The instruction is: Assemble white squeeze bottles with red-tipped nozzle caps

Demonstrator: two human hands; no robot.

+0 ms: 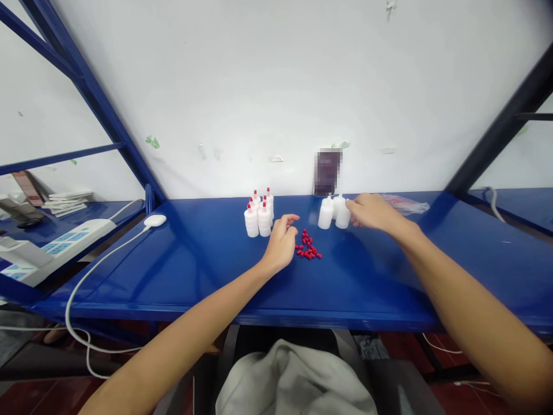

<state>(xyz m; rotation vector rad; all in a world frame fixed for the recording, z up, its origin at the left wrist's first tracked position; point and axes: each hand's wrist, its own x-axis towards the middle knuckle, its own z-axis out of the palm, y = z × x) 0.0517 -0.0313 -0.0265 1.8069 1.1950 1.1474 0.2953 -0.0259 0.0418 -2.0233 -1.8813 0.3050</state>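
Observation:
My left hand is over the table beside the small red caps, index finger stretched out and thumb apart, with nothing visible in it. Just behind and left of it stand several white squeeze bottles with red tips, grouped upright. To the right, my right hand has its fingers curled against the side of a white bottle without a red cap; part of its grip is hidden. Other uncapped white bottles stand close to that one. The red caps lie loose in a small heap between the two bottle groups.
A clear plastic bag lies behind my right hand on the blue table. A dark, blurred-out object leans on the wall. At left are a white puck-like device with a cable and a power strip. Blue metal posts frame both sides.

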